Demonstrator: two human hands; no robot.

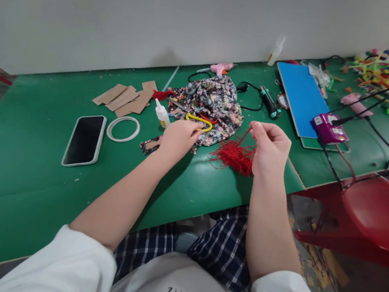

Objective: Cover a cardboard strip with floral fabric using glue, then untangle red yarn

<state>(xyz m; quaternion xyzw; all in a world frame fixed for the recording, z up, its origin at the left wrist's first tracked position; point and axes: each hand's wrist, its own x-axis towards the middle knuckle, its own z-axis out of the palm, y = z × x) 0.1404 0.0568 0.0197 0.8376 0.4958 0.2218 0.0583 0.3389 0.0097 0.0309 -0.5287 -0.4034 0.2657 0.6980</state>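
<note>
Green surface [29, 178]. White shirt [165, 276], lettered "SINCE 1992", upside down in view. Dark floral cloth [217, 94], crumpled, toward the back edge. Red thread bundle [234, 157], shaggy, near the front edge; right hand [271, 148], grip pinching its upper strands. Scissors [197, 118], yellow-and-red handles, on the cloth; left hand [180, 137] at the yellow loop, grip closure indeterminable.

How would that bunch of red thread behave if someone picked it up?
The red thread would probably be floppy, since its strands bend and splay in a loose heap. It looks light, being only thin strands, with one end pinched in the right hand. It might tangle, as stray ends stick out.
</note>
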